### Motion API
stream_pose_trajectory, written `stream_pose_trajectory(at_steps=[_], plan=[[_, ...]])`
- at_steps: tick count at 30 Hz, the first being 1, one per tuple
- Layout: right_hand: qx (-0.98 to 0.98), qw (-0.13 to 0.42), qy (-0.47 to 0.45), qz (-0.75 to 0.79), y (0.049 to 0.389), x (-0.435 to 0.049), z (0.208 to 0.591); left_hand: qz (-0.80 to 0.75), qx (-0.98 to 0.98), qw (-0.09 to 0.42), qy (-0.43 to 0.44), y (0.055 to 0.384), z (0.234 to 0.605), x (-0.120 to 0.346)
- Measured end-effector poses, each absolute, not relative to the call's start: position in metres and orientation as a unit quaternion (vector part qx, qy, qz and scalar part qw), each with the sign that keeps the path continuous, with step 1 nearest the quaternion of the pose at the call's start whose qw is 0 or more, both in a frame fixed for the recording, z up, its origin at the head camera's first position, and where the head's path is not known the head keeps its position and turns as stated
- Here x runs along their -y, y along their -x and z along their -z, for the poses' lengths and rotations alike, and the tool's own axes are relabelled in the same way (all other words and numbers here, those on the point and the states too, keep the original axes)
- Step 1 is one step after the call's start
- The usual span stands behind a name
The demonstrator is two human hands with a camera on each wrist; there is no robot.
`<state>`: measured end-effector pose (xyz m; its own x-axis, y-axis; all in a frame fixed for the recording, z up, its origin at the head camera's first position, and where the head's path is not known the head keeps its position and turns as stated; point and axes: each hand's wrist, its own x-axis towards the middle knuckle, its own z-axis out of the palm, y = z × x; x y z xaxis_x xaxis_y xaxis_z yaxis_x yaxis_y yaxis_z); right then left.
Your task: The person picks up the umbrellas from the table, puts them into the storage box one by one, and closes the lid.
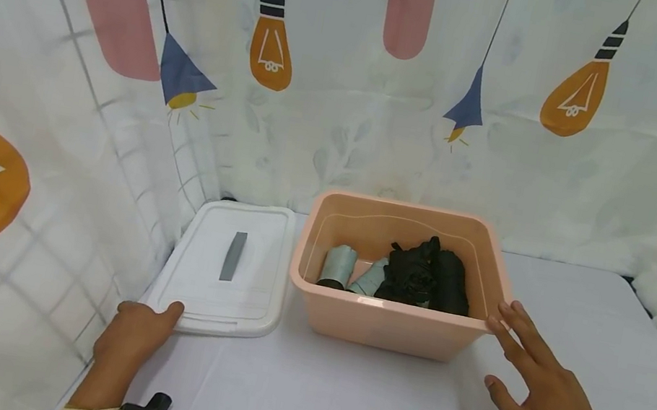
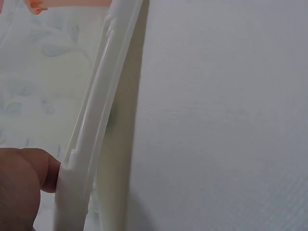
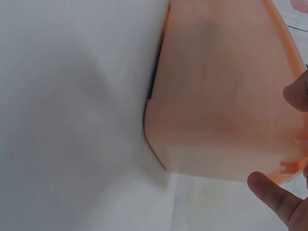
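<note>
A white plastic lid [image 1: 262, 259] with a grey handle [image 1: 233, 256] lies flat-side up at the left of the table. My left hand [image 1: 136, 334] grips its near left corner, thumb on top. In the left wrist view, the lid's edge [image 2: 94, 110] stands slightly above the cloth beside my thumb [image 2: 45, 168]. To the lid's right is a peach plastic bin [image 1: 380, 325]. Straight, spread fingers of my right hand [image 1: 554, 402] touch the bin's right front rim. Inside the bin are grey-green rolls [image 1: 338, 264] and black bundled items [image 1: 410, 276], seemingly cloth.
A white cloth covers the table [image 1: 346, 406]. Behind it and along the left hangs a white curtain [image 1: 329, 124] printed with lamps and bulbs. The bin stands near the table's back edge, close to the lid.
</note>
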<state>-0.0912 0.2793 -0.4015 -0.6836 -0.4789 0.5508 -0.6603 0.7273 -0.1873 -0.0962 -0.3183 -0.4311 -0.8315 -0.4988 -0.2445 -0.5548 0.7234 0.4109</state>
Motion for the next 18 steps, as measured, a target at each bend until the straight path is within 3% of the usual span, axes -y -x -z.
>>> stream_pose_trajectory(at_steps=[10,18], plan=[[0.897,0.243,-0.317,-0.19,0.091,-0.279,0.401,-0.536,-0.791,0.022,0.294,0.093,0.432,0.313],[0.901,0.237,-0.31,-0.192,0.09,-0.277,0.399,-0.734,-0.606,-0.069,0.299,0.091,0.438,0.295]])
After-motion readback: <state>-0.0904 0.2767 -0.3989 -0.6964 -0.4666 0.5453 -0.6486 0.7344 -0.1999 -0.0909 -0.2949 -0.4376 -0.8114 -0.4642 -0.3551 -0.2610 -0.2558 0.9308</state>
